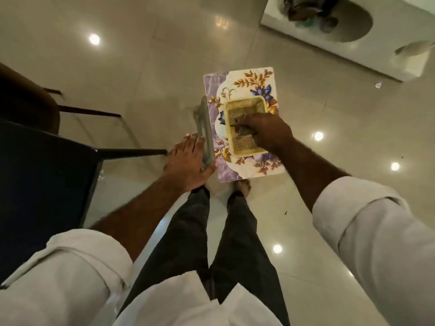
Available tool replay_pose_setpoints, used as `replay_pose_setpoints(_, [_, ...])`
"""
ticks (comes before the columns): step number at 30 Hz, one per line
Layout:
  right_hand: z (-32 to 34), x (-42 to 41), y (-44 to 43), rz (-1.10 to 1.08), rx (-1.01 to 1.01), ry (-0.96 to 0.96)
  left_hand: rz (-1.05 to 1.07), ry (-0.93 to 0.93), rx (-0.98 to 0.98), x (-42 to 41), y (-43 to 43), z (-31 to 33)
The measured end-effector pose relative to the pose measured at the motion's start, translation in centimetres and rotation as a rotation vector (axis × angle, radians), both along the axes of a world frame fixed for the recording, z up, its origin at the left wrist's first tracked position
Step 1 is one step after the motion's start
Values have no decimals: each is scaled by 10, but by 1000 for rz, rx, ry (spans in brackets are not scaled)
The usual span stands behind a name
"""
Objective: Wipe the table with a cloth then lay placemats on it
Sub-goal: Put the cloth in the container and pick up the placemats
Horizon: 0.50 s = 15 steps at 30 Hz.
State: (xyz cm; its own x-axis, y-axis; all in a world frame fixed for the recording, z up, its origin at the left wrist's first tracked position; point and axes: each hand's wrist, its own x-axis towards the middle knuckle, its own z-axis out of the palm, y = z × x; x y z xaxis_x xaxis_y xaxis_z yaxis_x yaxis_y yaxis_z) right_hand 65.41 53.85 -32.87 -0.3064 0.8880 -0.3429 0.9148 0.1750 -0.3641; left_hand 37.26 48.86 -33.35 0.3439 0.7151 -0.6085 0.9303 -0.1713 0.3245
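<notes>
Pinched a dark, crumpled cloth (243,133) with the curled fingers of the right hand (266,132), low inside a yellow mesh basket (244,104). Found that basket standing on a floral placemat (237,83) on the glass table (183,114). Pressed the left hand (188,161) flat, fingers straight, just left of the placemat, beside a grey bar (203,123).

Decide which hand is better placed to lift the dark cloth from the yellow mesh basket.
Right. The right hand already curls its fingers onto the dark crumpled cloth inside the yellow plastic mesh basket; the left hand lies flat beside the floral rectangular placemat, outside the basket.
</notes>
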Motion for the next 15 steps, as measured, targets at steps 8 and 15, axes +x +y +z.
replay_pose_setpoints(8, [-111,28,-7,338,182,70,144,32,-9,50,11,-60])
replay_pose_setpoints(15, [-114,49,-31,258,60,115,404,-124,-107,94,19,-103])
